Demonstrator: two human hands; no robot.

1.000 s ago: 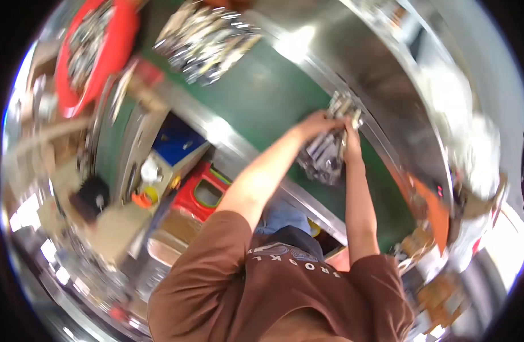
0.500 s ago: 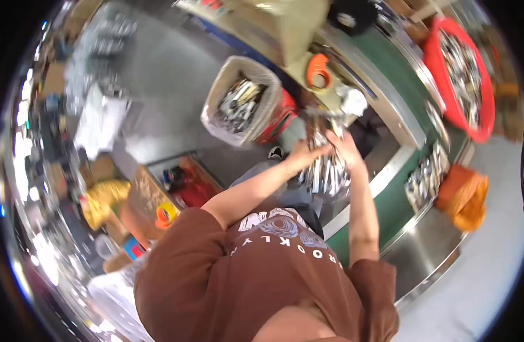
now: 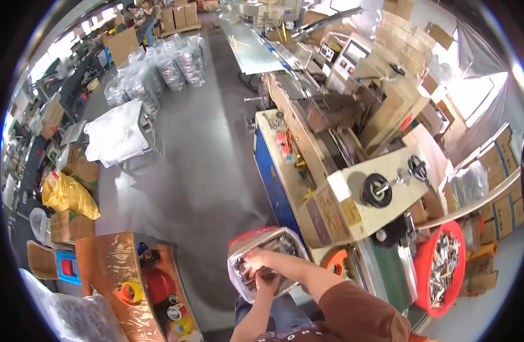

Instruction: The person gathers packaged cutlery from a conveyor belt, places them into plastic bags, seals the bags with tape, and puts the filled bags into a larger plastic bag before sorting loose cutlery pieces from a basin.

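Note:
Both my hands reach down into a white bin (image 3: 233, 280) lined with clear plastic, which holds many thin, shiny metal-looking pieces (image 3: 284, 245). My right hand (image 3: 255, 261) comes across from the right, its fingers curled on some of these pieces at the bin's left side. Just below it, my left hand (image 3: 267, 281) is closed against the same pieces, with its fingertips partly hidden in shadow. Exactly what kind of pieces they are is too small to make out.
A cream machine (image 3: 336, 211) with black handwheels stands right of the bin. Beyond the green conveyor belt (image 3: 387, 268) is a red tub (image 3: 453, 233) of similar pieces. An orange tape dispenser (image 3: 335, 261) lies near the belt. At left stands a wooden bench (image 3: 110, 268) with tape.
My hands have moved from beside the conveyor, where they held a bundle of shiny pieces, left and down into the lined bin. My view has swung up and now takes in more of the room.

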